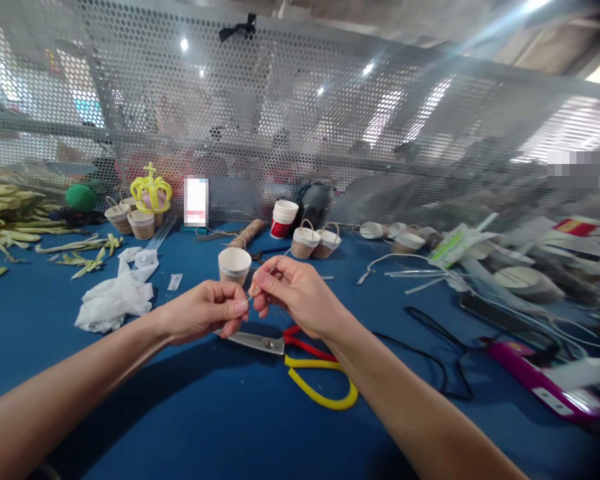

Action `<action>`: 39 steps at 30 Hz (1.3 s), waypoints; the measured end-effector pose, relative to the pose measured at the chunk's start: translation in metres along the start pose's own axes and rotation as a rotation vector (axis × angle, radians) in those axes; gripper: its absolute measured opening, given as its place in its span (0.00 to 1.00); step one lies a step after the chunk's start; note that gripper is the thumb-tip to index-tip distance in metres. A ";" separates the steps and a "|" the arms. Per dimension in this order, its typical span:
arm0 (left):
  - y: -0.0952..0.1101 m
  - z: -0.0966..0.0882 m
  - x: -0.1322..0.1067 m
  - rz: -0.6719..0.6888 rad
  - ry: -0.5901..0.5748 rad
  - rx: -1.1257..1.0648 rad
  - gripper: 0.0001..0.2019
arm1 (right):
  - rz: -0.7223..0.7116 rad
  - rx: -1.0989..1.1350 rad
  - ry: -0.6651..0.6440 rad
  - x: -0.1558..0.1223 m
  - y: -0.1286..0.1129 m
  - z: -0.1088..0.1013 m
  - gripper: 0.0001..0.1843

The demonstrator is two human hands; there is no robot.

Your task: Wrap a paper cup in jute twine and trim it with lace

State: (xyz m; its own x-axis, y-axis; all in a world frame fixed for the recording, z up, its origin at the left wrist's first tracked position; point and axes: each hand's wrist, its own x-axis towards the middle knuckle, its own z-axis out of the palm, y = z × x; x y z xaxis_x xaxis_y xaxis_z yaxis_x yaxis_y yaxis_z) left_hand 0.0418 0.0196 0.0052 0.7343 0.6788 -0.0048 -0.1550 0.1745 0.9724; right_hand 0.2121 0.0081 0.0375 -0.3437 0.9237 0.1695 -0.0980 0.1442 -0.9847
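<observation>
In the middle of the head view, my left hand (pixel 205 312) and my right hand (pixel 297 293) are close together, both pinched on a short, thin piece of twine (pixel 251 298). One bit of it rises above my right fingers. Just behind the fingertips stands a small paper cup (pixel 235 262) with a brown-wrapped side. Beneath my hands lies a pair of scissors (pixel 321 387) with red and yellow handles, its blades pointing left. A roll of brown twine (pixel 247 233) rests behind the cup.
Little cup baskets with handles (pixel 305 240) and stacked paper cups (pixel 283 219) stand at the back. White crumpled cloth (pixel 115 300) lies left, near a yellow crown (pixel 151 190). A purple power strip (pixel 540 383) and cables are at right. A perforated metal screen (pixel 290 87) rises behind.
</observation>
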 end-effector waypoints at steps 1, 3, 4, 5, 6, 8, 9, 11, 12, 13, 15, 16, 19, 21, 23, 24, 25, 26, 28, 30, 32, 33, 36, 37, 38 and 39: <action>0.000 0.000 0.000 0.002 -0.002 0.008 0.16 | -0.002 -0.005 0.001 0.000 0.000 0.000 0.08; 0.000 -0.001 0.000 0.003 -0.008 0.024 0.16 | 0.005 -0.017 -0.003 0.000 0.000 0.000 0.08; -0.001 -0.002 0.000 0.002 -0.009 0.031 0.16 | 0.013 -0.023 -0.006 0.000 -0.001 -0.001 0.08; -0.001 -0.002 0.000 0.001 -0.005 0.037 0.16 | 0.021 -0.030 -0.007 0.001 -0.001 -0.002 0.08; -0.001 -0.002 0.000 0.000 0.001 0.043 0.16 | 0.026 -0.038 -0.002 0.001 -0.001 -0.003 0.08; -0.001 -0.002 0.000 0.002 0.015 0.049 0.15 | 0.022 -0.047 0.022 0.003 -0.002 -0.005 0.08; -0.001 -0.002 0.001 -0.001 0.019 0.050 0.15 | 0.012 -0.050 0.040 0.004 -0.002 -0.007 0.08; -0.001 -0.001 0.001 -0.011 0.015 0.050 0.15 | -0.009 -0.063 0.065 0.005 -0.002 -0.008 0.08; -0.001 -0.001 0.001 -0.017 0.012 0.047 0.16 | -0.017 -0.071 0.069 0.005 -0.002 -0.009 0.09; -0.002 -0.002 0.002 -0.022 0.010 0.044 0.16 | -0.023 -0.080 0.072 0.005 -0.002 -0.009 0.09; -0.002 -0.002 0.002 -0.024 0.007 0.034 0.16 | -0.024 -0.088 0.073 0.005 -0.002 -0.009 0.09; -0.003 -0.003 0.002 -0.022 0.010 0.026 0.16 | -0.015 -0.084 0.068 0.005 -0.001 -0.009 0.10; -0.003 -0.005 0.002 -0.013 0.019 0.003 0.16 | 0.027 -0.048 0.025 0.005 -0.001 -0.008 0.10; -0.002 -0.005 0.002 -0.014 0.016 -0.004 0.16 | 0.034 -0.023 -0.003 0.004 0.001 -0.007 0.11; -0.002 -0.004 0.001 -0.024 0.005 0.002 0.16 | 0.020 -0.017 0.001 0.004 0.002 -0.006 0.11; -0.001 -0.004 0.001 -0.027 0.001 0.007 0.16 | 0.014 -0.020 0.010 0.004 0.003 -0.005 0.11; -0.001 -0.003 0.001 -0.025 0.001 0.016 0.17 | 0.011 -0.026 0.019 0.004 0.003 -0.005 0.11; -0.001 -0.003 0.001 -0.019 0.003 0.030 0.17 | 0.011 -0.028 0.027 0.004 0.003 -0.005 0.11; -0.001 -0.003 0.002 0.005 0.016 0.073 0.16 | 0.020 -0.027 0.031 0.004 0.003 -0.005 0.10; -0.001 -0.003 0.002 0.028 0.034 0.128 0.17 | 0.032 -0.025 0.029 0.004 0.003 -0.006 0.09; -0.001 -0.003 0.002 0.034 0.046 0.174 0.17 | 0.034 -0.038 0.032 0.004 0.002 -0.006 0.09; 0.000 -0.003 0.002 0.032 0.048 0.190 0.17 | 0.033 -0.049 0.033 0.004 0.002 -0.006 0.08; 0.000 -0.003 0.002 0.024 0.052 0.221 0.17 | 0.033 -0.081 0.034 0.005 0.002 -0.006 0.07; 0.000 -0.003 0.002 0.022 0.057 0.226 0.17 | 0.034 -0.087 0.037 0.005 0.002 -0.006 0.07; 0.000 -0.003 0.002 0.020 0.062 0.227 0.17 | 0.035 -0.093 0.039 0.005 0.002 -0.006 0.07; 0.000 -0.002 0.002 0.015 0.068 0.226 0.16 | 0.036 -0.099 0.042 0.005 0.003 -0.006 0.07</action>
State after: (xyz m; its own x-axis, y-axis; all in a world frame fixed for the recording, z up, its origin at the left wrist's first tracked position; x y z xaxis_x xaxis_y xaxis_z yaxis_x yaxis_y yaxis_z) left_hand 0.0419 0.0230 0.0048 0.6857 0.7279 0.0021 -0.0083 0.0049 1.0000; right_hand 0.2159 0.0158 0.0355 -0.3060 0.9426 0.1337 0.0068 0.1427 -0.9897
